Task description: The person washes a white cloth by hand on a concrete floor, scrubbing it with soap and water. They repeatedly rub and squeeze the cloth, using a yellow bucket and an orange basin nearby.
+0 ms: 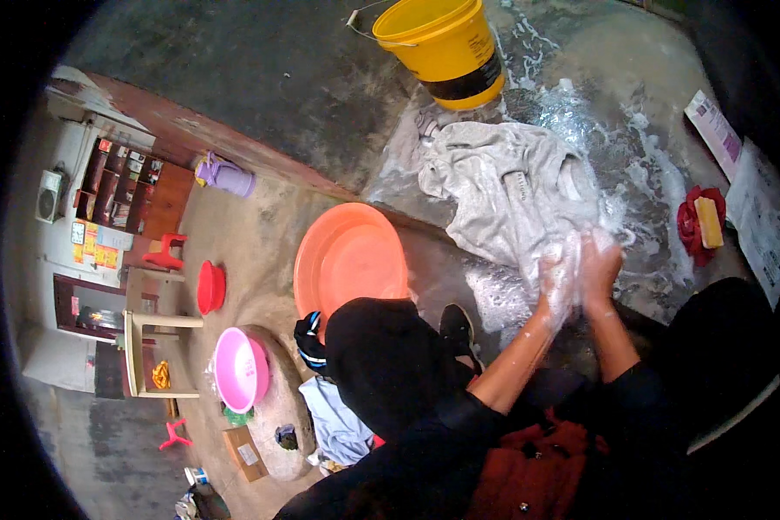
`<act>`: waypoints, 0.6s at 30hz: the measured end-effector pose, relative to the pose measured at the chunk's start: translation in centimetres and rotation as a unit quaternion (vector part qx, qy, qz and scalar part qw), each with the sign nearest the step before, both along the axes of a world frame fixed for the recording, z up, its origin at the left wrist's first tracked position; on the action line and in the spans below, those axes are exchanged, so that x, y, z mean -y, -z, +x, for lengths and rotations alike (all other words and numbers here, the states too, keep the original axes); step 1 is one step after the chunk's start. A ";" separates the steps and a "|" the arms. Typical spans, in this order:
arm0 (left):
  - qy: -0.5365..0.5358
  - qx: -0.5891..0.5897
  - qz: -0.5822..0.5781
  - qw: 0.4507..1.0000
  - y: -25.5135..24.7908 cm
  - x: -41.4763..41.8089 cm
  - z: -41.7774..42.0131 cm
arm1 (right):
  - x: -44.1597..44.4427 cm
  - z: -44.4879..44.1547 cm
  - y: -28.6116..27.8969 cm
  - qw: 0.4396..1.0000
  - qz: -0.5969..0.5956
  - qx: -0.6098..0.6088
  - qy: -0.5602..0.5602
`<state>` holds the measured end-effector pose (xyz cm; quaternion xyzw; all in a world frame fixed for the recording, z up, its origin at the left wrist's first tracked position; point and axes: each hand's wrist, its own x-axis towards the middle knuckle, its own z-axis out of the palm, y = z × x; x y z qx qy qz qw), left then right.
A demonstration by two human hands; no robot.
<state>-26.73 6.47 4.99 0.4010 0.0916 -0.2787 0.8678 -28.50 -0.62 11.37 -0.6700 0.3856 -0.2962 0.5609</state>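
A wet, light grey shirt (500,188) with a small printed patch is spread over the soapy concrete ledge (650,97). My left hand (554,279) grips a bunched part of it at the near edge. Pressed close beside it, my right hand (601,263) holds the same bunch, and white suds cover the fingers of both. To the right, a yellow bar of soap (708,223) rests on a crumpled red cloth (688,227). A yellow bucket (458,65) with a black band stands beyond the shirt.
An orange basin (351,260) sits on the floor to the left, below the ledge. Farther left are a pink basin (240,370), a pale blue garment (337,416) and a cardboard box (245,453). Plastic packaging (764,214) lies at the right rim.
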 end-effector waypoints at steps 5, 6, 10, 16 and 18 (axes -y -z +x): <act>0.083 0.148 -0.109 0.980 3.2 -5.8 5.1 | -7.0 -1.5 -0.1 0.965 -0.207 -0.028 -0.156; 0.062 0.084 -0.115 0.988 3.4 -5.7 4.2 | -7.5 -1.4 0.3 0.962 -0.204 -0.040 -0.177; 0.034 0.028 0.075 0.996 -2.4 0.9 -1.4 | 1.3 -0.2 5.0 0.986 -0.130 -0.104 0.031; 0.169 0.086 -0.361 0.913 4.8 -7.3 4.6 | -8.2 -1.4 -0.6 0.971 -0.157 -0.088 -0.158; 0.079 -0.017 -0.224 0.971 1.4 -3.6 2.4 | -6.8 -2.0 1.7 0.953 -0.238 -0.080 -0.167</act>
